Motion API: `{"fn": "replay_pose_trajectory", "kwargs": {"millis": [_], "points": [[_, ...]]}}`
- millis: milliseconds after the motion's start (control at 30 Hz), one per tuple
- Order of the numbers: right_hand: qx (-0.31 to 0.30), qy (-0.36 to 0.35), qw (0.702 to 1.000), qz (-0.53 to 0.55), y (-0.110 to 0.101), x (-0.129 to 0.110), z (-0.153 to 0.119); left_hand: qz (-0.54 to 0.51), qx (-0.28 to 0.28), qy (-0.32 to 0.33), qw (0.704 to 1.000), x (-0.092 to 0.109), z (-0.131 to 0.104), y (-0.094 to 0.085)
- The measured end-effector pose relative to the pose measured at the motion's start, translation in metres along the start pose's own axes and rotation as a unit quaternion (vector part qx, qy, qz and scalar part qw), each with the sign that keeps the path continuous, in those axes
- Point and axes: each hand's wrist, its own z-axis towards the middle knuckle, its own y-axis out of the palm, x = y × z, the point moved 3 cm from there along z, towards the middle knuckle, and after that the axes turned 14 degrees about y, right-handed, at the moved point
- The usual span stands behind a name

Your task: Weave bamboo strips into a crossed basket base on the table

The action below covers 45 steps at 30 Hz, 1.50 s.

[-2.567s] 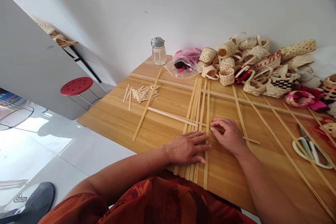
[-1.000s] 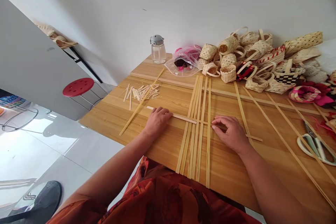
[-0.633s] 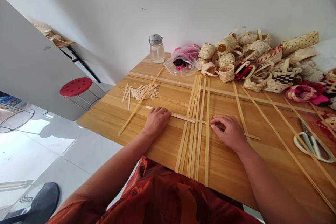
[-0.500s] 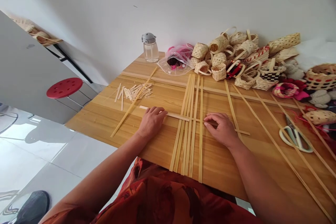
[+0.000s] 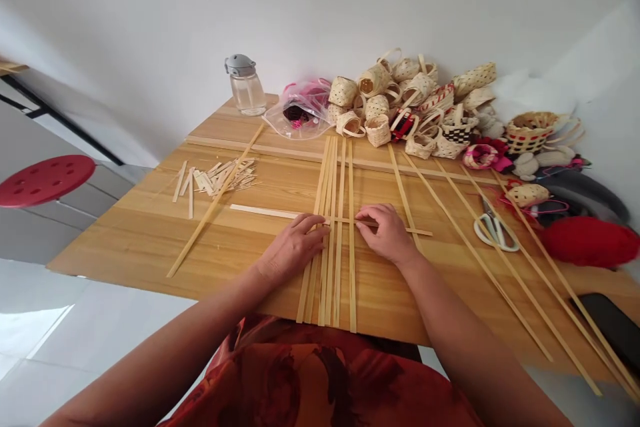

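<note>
On the wooden table (image 5: 150,227), left hand (image 5: 293,247) now moved onto upright strips (image 5: 330,180), grip flat, right hand (image 5: 387,233) pressing cross strip (image 5: 265,211).

A pile of small woven baskets (image 5: 400,100), a glass jar (image 5: 245,85), a plastic bag (image 5: 300,110) and scissors (image 5: 493,230) lie on the wooden table (image 5: 125,233).

Two hands (image 5: 293,250) (image 5: 385,233), one jar (image 5: 246,85), one scissors (image 5: 493,230), one plastic bag (image 5: 300,112), one stool (image 5: 45,179); five upright strips (image 5: 337,187) bundled, one crosswise strip (image 5: 265,211).
</note>
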Motion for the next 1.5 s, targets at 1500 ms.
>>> {"fn": "replay_pose_trajectory", "kwargs": {"millis": [1500], "points": [[-0.055,-0.016,0.993,-0.107,0.018,-0.022,-0.011,0.013,-0.057,-0.03,0.998,-0.002,0.0,0.018]]}}
